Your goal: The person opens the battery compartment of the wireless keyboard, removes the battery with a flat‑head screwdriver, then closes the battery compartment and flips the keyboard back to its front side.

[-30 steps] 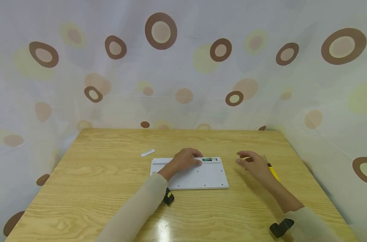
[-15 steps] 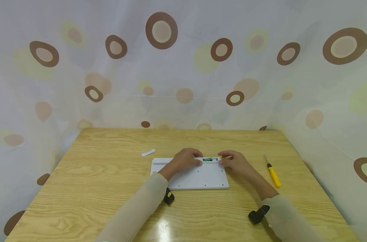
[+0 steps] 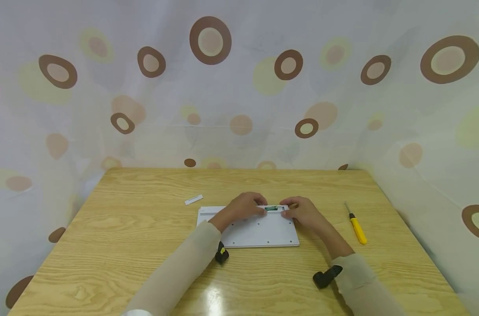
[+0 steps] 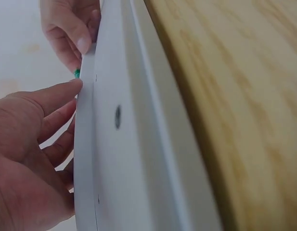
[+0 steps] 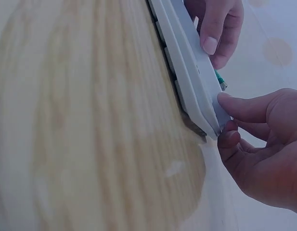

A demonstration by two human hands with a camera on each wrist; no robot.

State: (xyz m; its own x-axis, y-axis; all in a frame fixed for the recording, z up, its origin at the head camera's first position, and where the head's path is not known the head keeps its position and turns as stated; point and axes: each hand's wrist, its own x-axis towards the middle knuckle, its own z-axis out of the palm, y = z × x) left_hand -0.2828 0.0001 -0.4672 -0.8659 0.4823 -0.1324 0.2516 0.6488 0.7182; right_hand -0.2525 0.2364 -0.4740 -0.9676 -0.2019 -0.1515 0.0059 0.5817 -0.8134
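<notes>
A white keyboard point(image 3: 259, 235) lies face down on the wooden table, its keys showing along the underside in the right wrist view. In the open slot of its raised far edge sits a green battery point(image 3: 271, 208), whose end point(image 5: 223, 85) pokes up in the right wrist view. My left hand point(image 3: 241, 208) grips that far edge just left of the slot, thumb point(image 4: 66, 90) on the near side and fingers behind. At the right end of the same edge, my right hand point(image 3: 305, 213) pinches the corner between thumb and fingers.
A screwdriver point(image 3: 357, 228) with a yellow handle lies to the right of the keyboard. Behind its left corner is a small white strip point(image 3: 193, 200), probably flat plastic. A patterned curtain point(image 3: 241, 109) surrounds the table's back and sides.
My right hand has come in from the right, beside the screwdriver, to the keyboard's right end. My left hand has shifted slightly right along the edge. The keyboard stays put.
</notes>
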